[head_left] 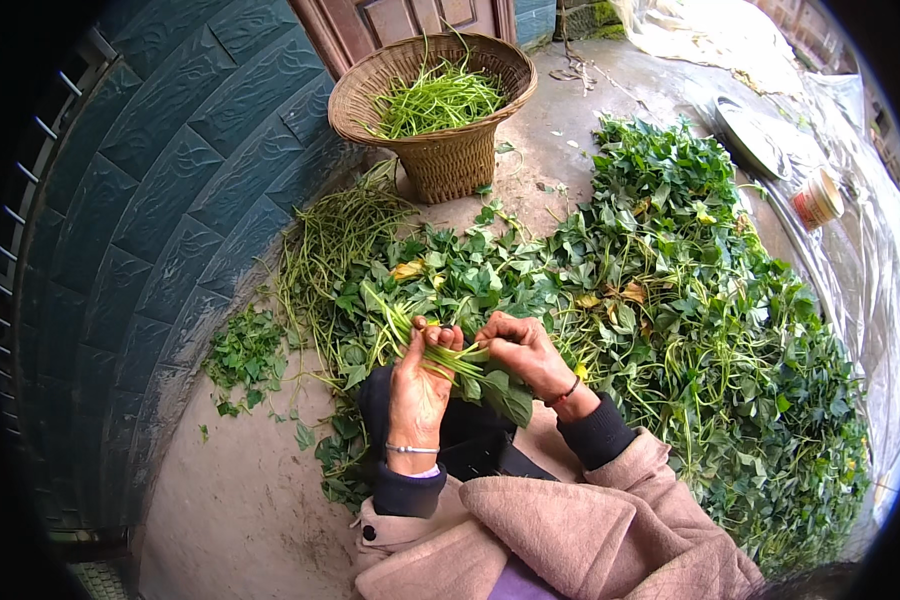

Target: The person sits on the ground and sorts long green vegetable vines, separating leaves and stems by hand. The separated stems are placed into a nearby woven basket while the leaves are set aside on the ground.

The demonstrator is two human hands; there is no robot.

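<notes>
My left hand [425, 375], palm up, is closed around a small bunch of pale green leaf stems [456, 361]. Close to its right, my right hand [521, 349] pinches at the end of a stem, with thumb and fingers together. Broad green leaves [508, 397] hang below the bunch, under my right hand. Beneath and around both hands spreads a heap of leafy green vines [667, 300] with a few yellowed leaves. A tangle of bare stems [345, 232] lies at the heap's left side.
A flared wicker basket [454, 169] holding green stems stands beyond the heap, near a wooden door [412, 19]. A small leaf pile [247, 352] lies by the tiled wall [172, 172]. At right are a paper cup [817, 201], a round metal pan [746, 139] and plastic sheeting [862, 300].
</notes>
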